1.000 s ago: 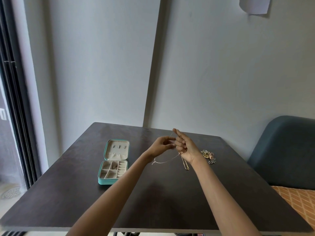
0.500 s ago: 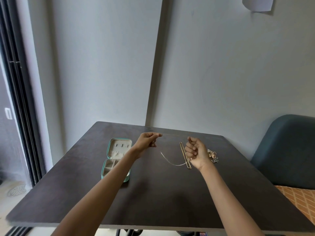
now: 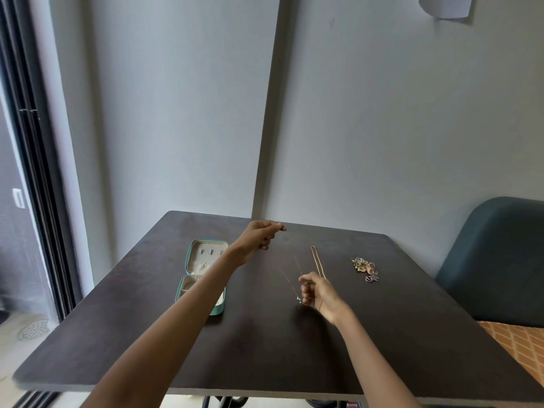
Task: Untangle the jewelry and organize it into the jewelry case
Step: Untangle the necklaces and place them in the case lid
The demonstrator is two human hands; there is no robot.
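Note:
My left hand (image 3: 260, 237) is raised over the far part of the table and pinches the upper end of a thin silver chain (image 3: 290, 280). The chain slants down to my right hand (image 3: 316, 293), which pinches it near a small pendant (image 3: 299, 300) just above the tabletop. A doubled gold chain (image 3: 316, 259) lies straight on the table, its near end hidden behind my right fingers. A tangled pile of jewelry (image 3: 365, 267) lies to the right. The teal jewelry case (image 3: 203, 262) stands open at the left, partly covered by my left forearm.
The dark table (image 3: 294, 348) is pushed against a grey wall. A blue upholstered seat back (image 3: 497, 260) and an orange patterned cushion (image 3: 518, 343) are to the right. A dark sliding door frame (image 3: 35, 172) runs along the left.
My hands have drawn further apart: the left rose toward the far edge, the right dropped nearer and lower. The silver chain now hangs stretched between them, apart from the gold chain.

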